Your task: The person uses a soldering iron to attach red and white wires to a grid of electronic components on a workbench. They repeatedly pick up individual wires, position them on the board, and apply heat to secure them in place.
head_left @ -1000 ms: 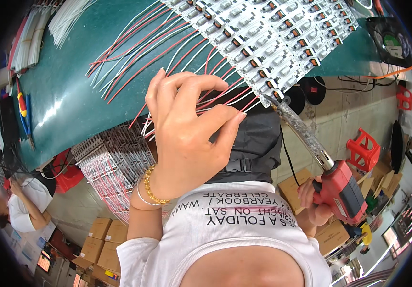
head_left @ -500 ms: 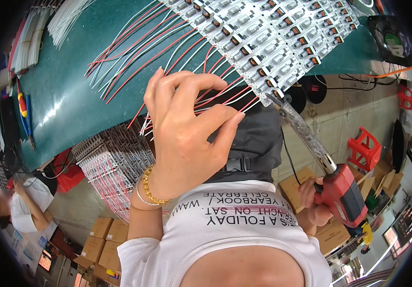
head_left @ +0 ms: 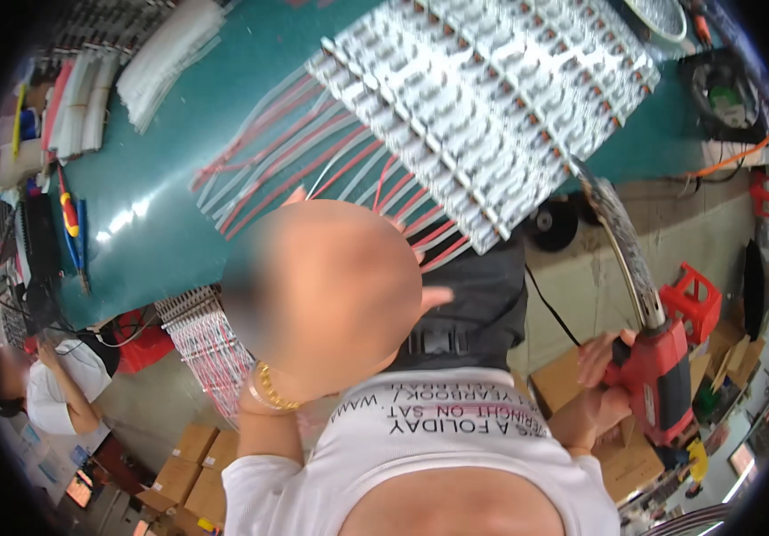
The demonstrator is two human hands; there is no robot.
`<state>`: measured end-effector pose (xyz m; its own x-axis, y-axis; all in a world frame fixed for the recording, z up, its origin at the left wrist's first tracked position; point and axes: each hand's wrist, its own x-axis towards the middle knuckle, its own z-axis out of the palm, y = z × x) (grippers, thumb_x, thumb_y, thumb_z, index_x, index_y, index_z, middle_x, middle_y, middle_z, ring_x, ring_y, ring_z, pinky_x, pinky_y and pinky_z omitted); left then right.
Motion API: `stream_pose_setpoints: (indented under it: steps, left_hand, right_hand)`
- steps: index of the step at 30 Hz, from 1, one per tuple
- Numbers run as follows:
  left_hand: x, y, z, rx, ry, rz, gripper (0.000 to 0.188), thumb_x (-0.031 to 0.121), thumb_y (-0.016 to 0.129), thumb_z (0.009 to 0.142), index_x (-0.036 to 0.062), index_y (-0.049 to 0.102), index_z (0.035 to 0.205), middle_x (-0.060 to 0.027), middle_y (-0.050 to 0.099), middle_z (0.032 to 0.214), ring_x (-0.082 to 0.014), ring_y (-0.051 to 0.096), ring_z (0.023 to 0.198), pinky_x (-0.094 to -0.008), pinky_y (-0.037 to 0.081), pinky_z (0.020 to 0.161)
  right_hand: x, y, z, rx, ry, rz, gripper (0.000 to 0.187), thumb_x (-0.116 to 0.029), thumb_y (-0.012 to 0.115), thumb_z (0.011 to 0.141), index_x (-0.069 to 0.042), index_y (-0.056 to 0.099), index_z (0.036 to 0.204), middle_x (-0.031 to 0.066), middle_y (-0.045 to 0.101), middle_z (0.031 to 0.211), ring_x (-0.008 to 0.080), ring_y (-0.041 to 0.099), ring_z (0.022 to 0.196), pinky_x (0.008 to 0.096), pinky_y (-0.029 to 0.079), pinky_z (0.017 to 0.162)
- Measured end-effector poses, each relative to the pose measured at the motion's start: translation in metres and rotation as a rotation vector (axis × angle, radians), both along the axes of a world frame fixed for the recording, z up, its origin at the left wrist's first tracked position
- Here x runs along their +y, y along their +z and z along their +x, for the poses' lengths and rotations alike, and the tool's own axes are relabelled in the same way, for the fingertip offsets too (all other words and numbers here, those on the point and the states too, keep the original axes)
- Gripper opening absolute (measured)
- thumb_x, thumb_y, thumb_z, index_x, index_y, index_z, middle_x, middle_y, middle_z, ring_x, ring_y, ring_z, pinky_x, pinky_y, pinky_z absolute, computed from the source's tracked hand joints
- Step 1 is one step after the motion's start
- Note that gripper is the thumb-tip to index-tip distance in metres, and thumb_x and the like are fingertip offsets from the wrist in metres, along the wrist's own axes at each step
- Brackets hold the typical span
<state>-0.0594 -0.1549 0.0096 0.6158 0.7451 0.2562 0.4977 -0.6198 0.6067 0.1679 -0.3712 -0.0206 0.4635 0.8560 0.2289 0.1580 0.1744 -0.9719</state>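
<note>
My right hand (head_left: 606, 384) is wrapped round the grip of a red and black soldering gun (head_left: 657, 375). Its long metal barrel slants up and left, with the tip at the right edge of a panel of small white circuit boards (head_left: 491, 116). Red and white wires (head_left: 277, 170) fan out leftward from the panel's lower left edge. My left hand (head_left: 340, 290) is over the wire ends, largely smeared. Its thumb sticks out apart from the fingers, and no wire shows at the thumb's tip.
At the left of the green table (head_left: 134, 268) lie yellow-red and blue hand tools (head_left: 69, 214) and bundled white wires (head_left: 165, 71). A small black fan (head_left: 726, 94) stands at the right. Below are a red stool (head_left: 690, 302) and cardboard boxes (head_left: 558, 384). Another person (head_left: 67, 384) sits at far left.
The whole view has shifted. The gun's tip has moved from the panel's lower corner up along its right edge. My left finger and thumb, pinched at a wire before, have come apart.
</note>
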Motion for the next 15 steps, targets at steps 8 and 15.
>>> stream_pose_setpoints:
  steps: [8, 15]
  left_hand:
    - [0.182, -0.011, 0.04, 0.142, -0.091, 0.707, 0.017, 0.012, 0.065, 0.076, 0.0066, 0.063, 0.092, -0.0065, 0.059, 0.09, -0.0253, 0.053, 0.09, -0.039, 0.038, 0.081]
    - [0.239, -0.029, 0.108, 0.46, -0.059, 0.796, 0.017, 0.017, 0.065, 0.075, 0.0041, 0.061, 0.086, -0.0102, 0.063, 0.084, -0.0254, 0.056, 0.089, -0.0377, 0.039, 0.082]
  right_hand:
    - [0.026, 0.041, 0.044, -0.75, -0.365, -0.003, 0.06, -0.051, 0.061, 0.083, 0.006, 0.05, 0.097, 0.0014, 0.046, 0.055, 0.0118, 0.045, 0.047, 0.0261, 0.038, 0.049]
    - [0.021, 0.029, 0.035, -0.639, -0.271, -0.117, 0.05, -0.043, 0.067, 0.08, 0.005, 0.055, 0.089, 0.0051, 0.059, 0.068, 0.0148, 0.052, 0.054, 0.0259, 0.041, 0.051]
